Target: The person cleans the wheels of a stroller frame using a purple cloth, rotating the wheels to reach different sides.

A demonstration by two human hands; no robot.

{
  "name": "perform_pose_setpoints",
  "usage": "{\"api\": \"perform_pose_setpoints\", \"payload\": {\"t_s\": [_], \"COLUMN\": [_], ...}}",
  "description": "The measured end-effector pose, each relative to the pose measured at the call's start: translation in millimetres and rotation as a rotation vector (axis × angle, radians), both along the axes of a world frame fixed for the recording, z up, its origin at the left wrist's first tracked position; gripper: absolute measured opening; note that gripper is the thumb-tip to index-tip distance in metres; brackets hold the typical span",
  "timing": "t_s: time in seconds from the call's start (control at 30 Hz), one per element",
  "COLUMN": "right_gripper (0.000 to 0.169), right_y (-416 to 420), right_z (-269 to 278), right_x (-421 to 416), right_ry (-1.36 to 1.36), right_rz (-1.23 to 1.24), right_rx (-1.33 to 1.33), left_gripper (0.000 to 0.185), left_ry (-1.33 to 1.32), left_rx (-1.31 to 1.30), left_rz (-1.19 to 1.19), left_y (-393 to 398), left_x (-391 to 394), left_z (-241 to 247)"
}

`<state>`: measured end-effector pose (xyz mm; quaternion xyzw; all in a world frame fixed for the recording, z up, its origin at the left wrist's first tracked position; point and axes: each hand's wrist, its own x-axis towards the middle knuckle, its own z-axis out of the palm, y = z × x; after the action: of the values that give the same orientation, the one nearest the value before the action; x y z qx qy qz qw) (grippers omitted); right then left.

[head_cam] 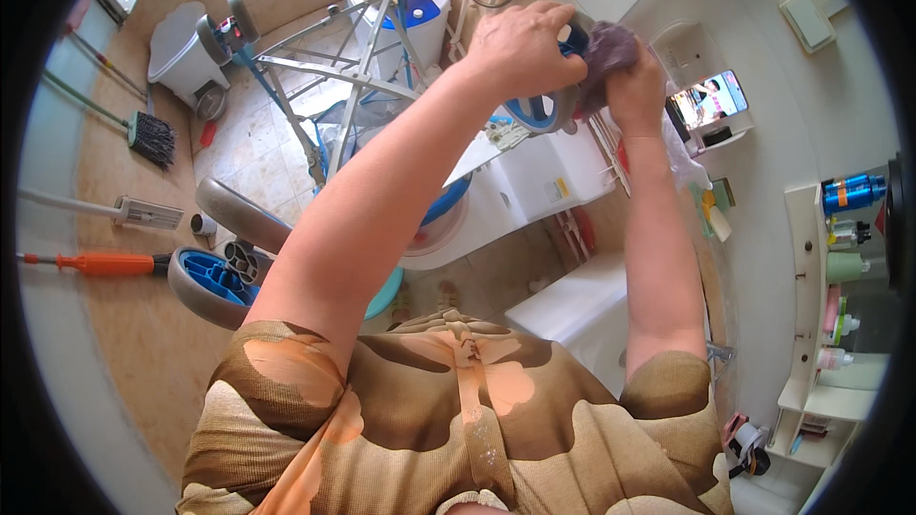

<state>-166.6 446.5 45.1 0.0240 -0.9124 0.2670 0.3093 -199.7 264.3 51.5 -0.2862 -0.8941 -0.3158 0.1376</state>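
A folding metal cart frame (pixel 361 79) with blue parts and grey-tyred wheels lies before me. My left hand (pixel 526 36) grips a blue-hubbed wheel (pixel 571 43) at the frame's right end; its fingers hide part of the tyre. Bunched in my right hand (pixel 637 86) is a purple-grey cloth (pixel 607 61), pressed against that wheel's side. A second blue-hubbed wheel (pixel 535 113) sits just below, close to both hands. Larger grey wheels (pixel 215 286) stick out at the lower left, partly behind my left forearm.
A white washbasin or tub (pixel 551 164) lies under the frame's right end. A lit phone (pixel 712 100) stands on a wall holder at right. Bottles line a wall shelf (pixel 805 257). Brooms (pixel 152 137) and a white bin (pixel 175 50) stand left; a small washing machine (pixel 429 7) is behind.
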Motion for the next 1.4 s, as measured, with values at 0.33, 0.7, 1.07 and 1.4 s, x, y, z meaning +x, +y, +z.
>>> {"api": "perform_pose_setpoints", "payload": {"t_s": [0.33, 0.7, 1.07, 1.4], "right_gripper": [0.031, 0.033, 0.037, 0.027], "right_y": [6, 5, 49, -10], "right_z": [11, 48, -12, -31], "right_x": [-62, -63, -77, 11], "right_ry": [-0.239, -0.576, 0.149, 0.335], "right_rz": [0.0, 0.239, -0.016, 0.17], "right_rx": [-0.303, -0.468, -0.604, -0.528], "left_gripper": [0.079, 0.074, 0.081, 0.061], "left_ry": [-0.08, 0.132, 0.082, 0.087], "left_rx": [0.07, 0.176, 0.109, 0.181], "left_rz": [0.008, 0.003, -0.003, 0.015], "left_y": [0, 2, 2, 8], "left_x": [2, 12, 12, 9], "left_z": [0, -11, -10, -18]}}
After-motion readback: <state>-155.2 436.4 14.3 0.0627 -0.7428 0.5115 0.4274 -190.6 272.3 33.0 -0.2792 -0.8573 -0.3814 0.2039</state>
